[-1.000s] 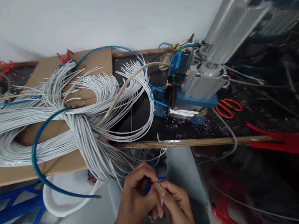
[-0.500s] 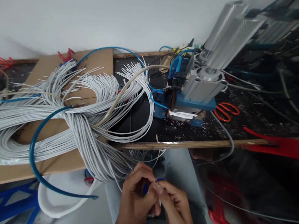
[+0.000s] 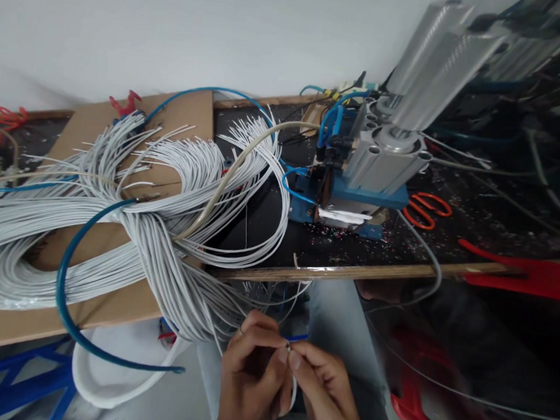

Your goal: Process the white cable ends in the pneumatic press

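Low in the head view, my left hand [image 3: 252, 374] and my right hand [image 3: 318, 382] meet fingertip to fingertip over the lap. Both pinch the end of a thin white cable [image 3: 293, 393], whose short length curves down between the palms. A tiny dark tip shows where the fingers meet; its details are too small to make out. Beyond the hands, a large bundle of white cables [image 3: 160, 272] lies looped on a cardboard sheet [image 3: 240, 226], some hanging over the bench edge.
A pneumatic press [image 3: 384, 160] with blue hoses stands on the dark bench [image 3: 263, 234]. Orange-handled scissors [image 3: 426, 210] lie right of it. A red-handled tool [image 3: 529, 278] sits at the right edge. Below are a white bucket [image 3: 90, 382], a blue stool [image 3: 19, 377] and a red stool [image 3: 438, 419].
Both hands have shifted slightly down and left, still pinched together. More of the white cable's curve shows between them.
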Demonstrator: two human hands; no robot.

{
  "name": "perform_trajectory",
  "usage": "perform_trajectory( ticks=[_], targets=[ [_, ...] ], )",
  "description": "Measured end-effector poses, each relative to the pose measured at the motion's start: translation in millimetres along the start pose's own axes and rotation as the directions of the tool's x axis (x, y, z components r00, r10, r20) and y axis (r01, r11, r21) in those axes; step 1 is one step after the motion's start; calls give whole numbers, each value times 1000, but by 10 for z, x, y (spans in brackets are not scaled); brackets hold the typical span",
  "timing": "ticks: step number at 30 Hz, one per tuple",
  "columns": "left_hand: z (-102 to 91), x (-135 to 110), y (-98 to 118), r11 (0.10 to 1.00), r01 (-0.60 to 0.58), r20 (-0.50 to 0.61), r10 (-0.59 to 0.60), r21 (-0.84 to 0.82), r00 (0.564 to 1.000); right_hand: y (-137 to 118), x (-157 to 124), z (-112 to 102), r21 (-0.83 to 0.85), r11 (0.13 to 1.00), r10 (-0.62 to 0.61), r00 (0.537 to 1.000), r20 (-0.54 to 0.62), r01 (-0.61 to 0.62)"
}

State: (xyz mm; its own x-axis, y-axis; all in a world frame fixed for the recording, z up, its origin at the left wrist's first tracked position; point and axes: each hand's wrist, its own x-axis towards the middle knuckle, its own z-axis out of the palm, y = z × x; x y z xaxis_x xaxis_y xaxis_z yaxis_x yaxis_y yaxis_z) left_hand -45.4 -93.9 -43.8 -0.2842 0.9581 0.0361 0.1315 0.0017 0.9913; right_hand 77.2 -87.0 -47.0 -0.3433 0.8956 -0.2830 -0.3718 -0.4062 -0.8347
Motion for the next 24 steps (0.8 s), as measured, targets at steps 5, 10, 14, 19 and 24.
perform_trajectory(
  ticks=[5, 10, 14, 19, 24],
  targets=[
    [-54, 54, 16, 998, -52, 60, 54, -24, 997, -36, 34, -6, -31, 999, 18, 1000, -3, -18],
    [-75, 82, 43, 996, -85, 98, 89, -39, 991, -91, 46, 1, -43, 999, 21, 1000, 0, -21],
    [-90, 102, 65, 996, -77, 96, 82, -47, 992, -109, 55, 18, -46, 998, 32, 999, 19, -32],
    [-49, 103, 119, 999, -39, 64, 40, -20, 997, -138, 82, -22, -51, 998, 47, 997, 54, -44],
    [132, 45, 209, 987, 116, -27, -120, -115, 992, -207, 79, -192, -59, 998, 7, 999, 53, -4]
  ],
)
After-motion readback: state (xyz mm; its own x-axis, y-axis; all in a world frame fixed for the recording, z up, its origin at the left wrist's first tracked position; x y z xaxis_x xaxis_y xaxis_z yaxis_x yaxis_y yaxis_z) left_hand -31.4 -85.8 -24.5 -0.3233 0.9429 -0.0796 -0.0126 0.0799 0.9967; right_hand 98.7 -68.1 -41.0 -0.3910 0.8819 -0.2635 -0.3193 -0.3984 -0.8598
